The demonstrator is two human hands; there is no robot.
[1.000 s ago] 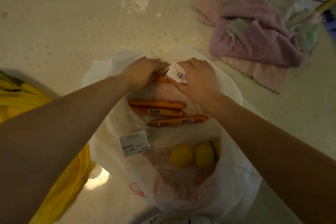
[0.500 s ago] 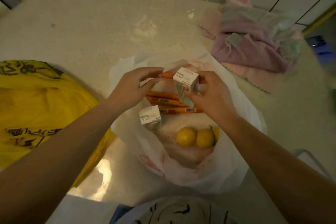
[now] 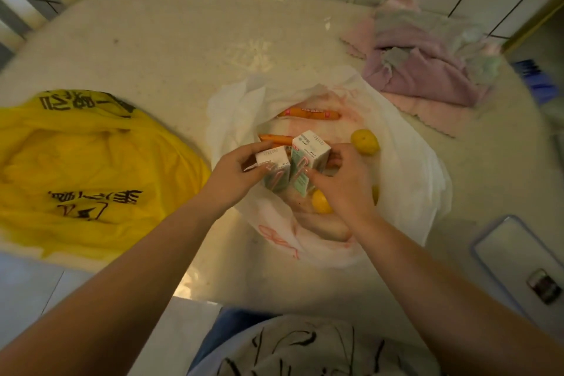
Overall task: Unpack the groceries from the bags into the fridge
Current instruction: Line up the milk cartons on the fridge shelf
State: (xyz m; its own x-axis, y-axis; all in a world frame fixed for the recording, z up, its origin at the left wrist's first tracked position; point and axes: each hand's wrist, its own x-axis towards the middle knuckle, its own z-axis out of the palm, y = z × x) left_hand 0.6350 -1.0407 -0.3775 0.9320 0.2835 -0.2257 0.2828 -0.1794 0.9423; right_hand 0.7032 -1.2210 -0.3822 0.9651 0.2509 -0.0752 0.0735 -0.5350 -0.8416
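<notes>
A white plastic bag lies open on the counter. Above it my left hand grips a small drink carton, and my right hand grips a second, taller carton; the two cartons touch side by side. Inside the bag lie orange sausages, one at the far side and others partly hidden behind the cartons. A yellow fruit sits at the right of the bag, another yellow fruit shows under my right hand.
A crumpled yellow bag with black print lies at the left. A pile of pink and purple cloths sits at the back right by the tiled wall. A phone lies near the right front edge of the counter.
My right hand lifted one carton out from among the sausages; my left hand picked up the other carton, and both cartons now sit together above the bag. The camera has pulled back.
</notes>
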